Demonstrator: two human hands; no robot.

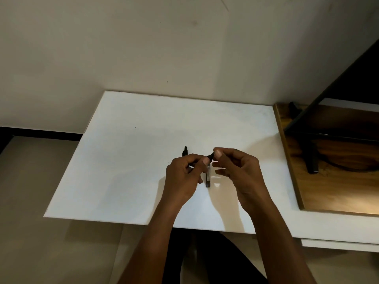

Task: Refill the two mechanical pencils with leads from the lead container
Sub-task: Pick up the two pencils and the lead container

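Head view: lead container (208,177) lies between hands (182,177) (240,173) seemingly pinching pencil (210,157).

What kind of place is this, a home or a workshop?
Probably a plain room at home, used as a desk corner: a white tabletop stands against a bare wall, with a wooden board beside it.

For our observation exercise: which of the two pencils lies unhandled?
The far pencil, lying on the white board; the held pencil is pinched by left hand and right hand.
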